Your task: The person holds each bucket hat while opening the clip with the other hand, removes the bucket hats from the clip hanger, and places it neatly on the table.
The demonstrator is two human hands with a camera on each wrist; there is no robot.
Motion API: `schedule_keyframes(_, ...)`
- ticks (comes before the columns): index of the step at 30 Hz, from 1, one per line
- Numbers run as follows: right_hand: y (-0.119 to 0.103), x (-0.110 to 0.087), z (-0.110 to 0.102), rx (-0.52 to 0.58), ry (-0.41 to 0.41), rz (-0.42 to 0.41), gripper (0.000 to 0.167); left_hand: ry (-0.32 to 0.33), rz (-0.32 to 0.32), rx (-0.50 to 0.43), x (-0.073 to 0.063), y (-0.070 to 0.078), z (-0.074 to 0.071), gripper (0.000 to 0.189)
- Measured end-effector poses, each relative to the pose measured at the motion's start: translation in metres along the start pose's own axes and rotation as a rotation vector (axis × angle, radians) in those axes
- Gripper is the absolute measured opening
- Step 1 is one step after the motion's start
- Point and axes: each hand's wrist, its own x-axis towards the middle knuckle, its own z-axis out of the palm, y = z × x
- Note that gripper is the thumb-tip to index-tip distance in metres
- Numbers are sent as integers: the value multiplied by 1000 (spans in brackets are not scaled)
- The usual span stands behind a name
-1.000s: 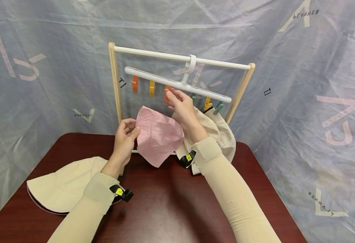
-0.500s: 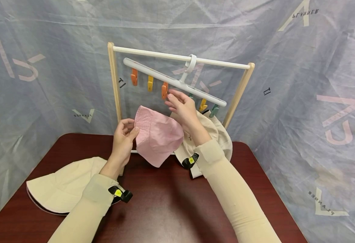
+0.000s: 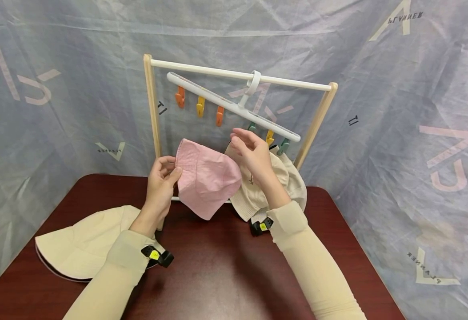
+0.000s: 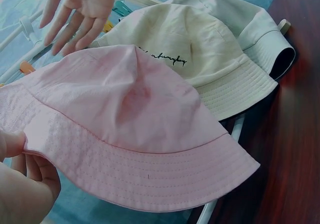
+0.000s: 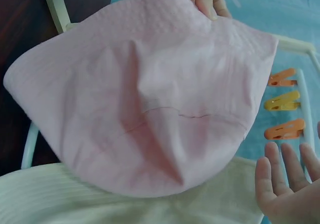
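My left hand (image 3: pixel 162 184) pinches the brim of a pink bucket hat (image 3: pixel 207 178) between thumb and fingers, holding it up in front of the rack. In the left wrist view the thumb lies on top of the hat's brim (image 4: pixel 140 179). To the right, my right hand (image 3: pixel 255 155) is empty, its fingers extended below the hanger bar (image 3: pixel 230 104). Two cream bucket hats hang from the hanger's right side; the nearer cream hat (image 4: pixel 185 49) bears black script. Left of centre, an orange clip (image 3: pixel 219 116), a yellow clip (image 3: pixel 200 106) and another orange clip (image 3: pixel 180 97) hang with nothing in them.
A wood-and-white rack (image 3: pixel 152 106) stands at the back of the dark red table (image 3: pixel 202 275), its top rail (image 3: pixel 202 70) carrying the hanger's hook. Another cream bucket hat (image 3: pixel 86 242) lies at the table's left. Grey printed cloth (image 3: pixel 378 146) surrounds the table.
My right hand has left the orange clip nearest the middle and moved right and slightly down. The hanger's left end has swung up. The pink hat stays almost in place in my left hand.
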Motion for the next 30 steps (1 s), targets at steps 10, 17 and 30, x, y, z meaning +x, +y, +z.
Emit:
schedule_keyframes(10, 19, -28, -15, -14, 37, -16, 39, 7, -5, -12, -3, 1, 0, 27)
schedule_keyframes(17, 34, -48, -21, -72, 51, -27, 40, 14, 0, -21, -4, 3, 1, 29)
schedule_keyframes(30, 76, -81, -25, -28, 112, 75, 45, 24, -1, -61, -7, 3, -1, 29)
